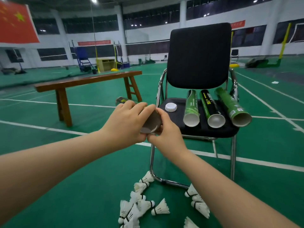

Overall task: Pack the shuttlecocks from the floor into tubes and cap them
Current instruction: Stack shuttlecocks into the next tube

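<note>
My left hand [125, 124] grips a dark shuttlecock tube [152, 123] held out in front of me, its near end facing the camera. My right hand [166, 129] pinches the rim of that near end with thumb and fingers. The tube's far end [120, 100] pokes out beyond my left hand. Three more tubes lie on the chair seat with open ends toward me: a light green one [191, 111], a black one [212, 111] and a green one [233, 109]. A white cap [171, 107] rests on the seat. Several white shuttlecocks [144, 206] lie scattered on the floor below.
The black chair [199, 55] with chrome legs stands just ahead on the green court floor. A wooden bench [87, 81] sits to the left. More shuttlecocks [197, 201] lie by the chair's right runner. Nets and posts stand far behind.
</note>
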The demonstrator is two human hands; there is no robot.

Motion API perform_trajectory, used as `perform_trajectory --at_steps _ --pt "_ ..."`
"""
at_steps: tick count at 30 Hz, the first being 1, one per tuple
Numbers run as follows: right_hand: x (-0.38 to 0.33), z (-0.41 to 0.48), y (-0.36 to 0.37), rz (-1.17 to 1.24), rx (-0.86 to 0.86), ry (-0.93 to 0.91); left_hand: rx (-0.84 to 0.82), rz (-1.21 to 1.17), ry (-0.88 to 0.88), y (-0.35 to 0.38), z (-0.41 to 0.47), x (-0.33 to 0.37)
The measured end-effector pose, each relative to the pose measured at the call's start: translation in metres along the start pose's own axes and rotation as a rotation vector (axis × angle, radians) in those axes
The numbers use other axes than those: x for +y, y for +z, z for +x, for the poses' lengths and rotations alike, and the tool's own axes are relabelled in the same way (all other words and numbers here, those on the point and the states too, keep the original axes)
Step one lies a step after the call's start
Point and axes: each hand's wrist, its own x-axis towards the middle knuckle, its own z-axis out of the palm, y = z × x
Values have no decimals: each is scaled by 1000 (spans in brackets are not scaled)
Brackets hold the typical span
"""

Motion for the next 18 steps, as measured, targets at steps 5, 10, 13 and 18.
perform_trajectory --at_steps 5,10,13,18 --pt "33 -3 18 32 -88 117 -123 -31 -5 34 -21 0" --pt "83 -18 36 -7 -220 270 -321 -67 28 77 -49 11" --pt "112 -25 46 -10 -309 364 -425 -107 24 104 -62 19" --pt "161 -27 61 39 -403 510 -598 -129 1 150 -71 29"
